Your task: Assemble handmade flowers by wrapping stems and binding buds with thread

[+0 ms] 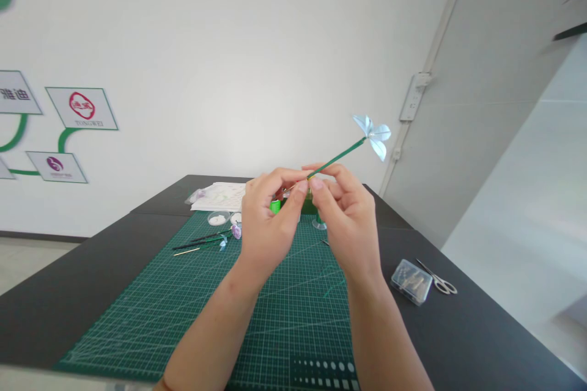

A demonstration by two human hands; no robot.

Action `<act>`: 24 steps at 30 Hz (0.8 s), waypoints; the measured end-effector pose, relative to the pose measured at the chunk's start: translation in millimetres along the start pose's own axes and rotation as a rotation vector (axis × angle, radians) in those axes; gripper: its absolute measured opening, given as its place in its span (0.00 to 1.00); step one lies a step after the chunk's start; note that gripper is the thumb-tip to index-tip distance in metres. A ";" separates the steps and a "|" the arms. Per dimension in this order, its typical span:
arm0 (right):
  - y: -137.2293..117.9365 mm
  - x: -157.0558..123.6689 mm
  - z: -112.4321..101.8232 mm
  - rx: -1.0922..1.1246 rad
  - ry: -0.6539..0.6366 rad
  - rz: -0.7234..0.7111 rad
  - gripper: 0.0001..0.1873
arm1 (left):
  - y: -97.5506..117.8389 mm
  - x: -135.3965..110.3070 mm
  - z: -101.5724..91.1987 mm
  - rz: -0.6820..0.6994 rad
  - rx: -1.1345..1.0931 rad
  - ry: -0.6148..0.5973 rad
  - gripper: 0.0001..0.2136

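Both hands are raised over a green cutting mat (192,305) and pinch a thin green stem (337,157). The stem slants up to the right and ends in a pale blue paper flower (373,134). My left hand (270,220) pinches the stem's lower end with thumb and forefinger. My right hand (346,214) pinches it just beside, fingers closed round it. A green roll (275,206) shows between the hands, partly hidden.
On the mat's far left lie several thin stems (202,243), a small purple flower (236,231) and small round dishes (219,218). Papers (220,195) lie behind. A clear plastic box (411,281) and scissors (438,280) sit on the dark table (68,293) at right.
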State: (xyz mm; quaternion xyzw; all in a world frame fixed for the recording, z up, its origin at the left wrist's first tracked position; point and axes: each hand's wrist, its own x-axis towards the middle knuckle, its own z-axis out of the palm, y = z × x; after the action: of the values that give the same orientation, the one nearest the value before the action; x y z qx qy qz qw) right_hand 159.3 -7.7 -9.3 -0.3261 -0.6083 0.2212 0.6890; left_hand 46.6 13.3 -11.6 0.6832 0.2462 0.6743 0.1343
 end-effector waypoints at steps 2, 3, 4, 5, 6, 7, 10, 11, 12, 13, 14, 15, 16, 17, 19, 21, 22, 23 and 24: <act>1.0 1.1 -1.5 -0.028 -0.028 0.001 0.08 | -0.3 -0.8 -1.1 -0.002 0.028 0.006 0.06; 1.5 1.5 -2.5 -0.046 -0.027 -0.007 0.08 | -0.4 -1.0 -1.7 -0.005 0.055 0.016 0.05; 1.8 1.7 -3.5 -0.069 -0.019 -0.018 0.08 | -0.7 -1.1 -2.2 -0.009 0.088 0.031 0.05; 1.8 1.6 -4.6 -0.097 -0.009 -0.031 0.08 | -1.0 -1.0 -2.6 -0.010 0.126 0.051 0.05; 1.6 1.3 -5.8 -0.132 -0.004 -0.044 0.08 | -1.4 -0.6 -3.1 -0.005 0.164 0.072 0.05; 1.0 0.7 -6.9 -0.175 -0.004 -0.058 0.08 | -1.9 -0.1 -3.6 0.005 0.203 0.091 0.05; -1.9 -1.6 -11.0 -0.329 -0.028 -0.121 0.09 | -3.5 2.6 -5.9 0.048 0.312 0.127 0.02; -3.2 -2.2 -12.6 -0.374 -0.043 -0.140 0.09 | -4.0 3.7 -7.0 0.061 0.341 0.131 0.01; -4.8 -2.8 -14.5 -0.405 -0.060 -0.151 0.09 | -4.5 4.7 -8.2 0.071 0.367 0.129 0.01; -6.6 -3.3 -16.6 -0.421 -0.078 -0.153 0.09 | -4.9 5.8 -9.5 0.081 0.388 0.122 0.01; -8.6 -3.8 -19.0 -0.423 -0.097 -0.148 0.09 | -5.2 6.9 -10.8 0.090 0.407 0.107 0.02; -10.9 -4.3 -21.7 -0.416 -0.117 -0.138 0.09 | -5.5 7.8 -12.1 0.097 0.423 0.087 0.02; -13.3 -4.8 -24.7 -0.402 -0.136 -0.127 0.09 | -5.7 8.7 -13.4 0.102 0.437 0.062 0.02; -15.9 -5.5 -27.8 -0.382 -0.153 -0.118 0.09 | -5.8 9.5 -14.7 0.105 0.451 0.034 0.03; -21.2 -7.5 -34.4 -0.340 -0.188 -0.104 0.08 | -5.9 10.6 -16.9 0.111 0.475 -0.027 0.03; -26.1 -10.1 -41.1 -0.294 -0.211 -0.098 0.08 | -5.9 11.3 -18.6 0.109 0.493 -0.105 0.04; -28.0 -11.5 -44.4 -0.270 -0.216 -0.097 0.07 | -5.8 11.6 -19.3 0.104 0.500 -0.154 0.04; -29.4 -13.0 -47.7 -0.246 -0.213 -0.098 0.06 | -5.6 11.8 -19.8 0.095 0.504 -0.209 0.04; -30.3 -14.4 -51.0 -0.220 -0.203 -0.101 0.06 | -5.3 12.0 -20.1 0.088 0.505 -0.271 0.05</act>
State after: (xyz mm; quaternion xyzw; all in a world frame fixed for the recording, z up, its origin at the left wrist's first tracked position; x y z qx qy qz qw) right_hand 204.3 -47.9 0.1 -0.3448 -0.7110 0.1502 0.5942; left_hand 25.5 20.9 -2.9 0.7890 0.3563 0.4991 -0.0377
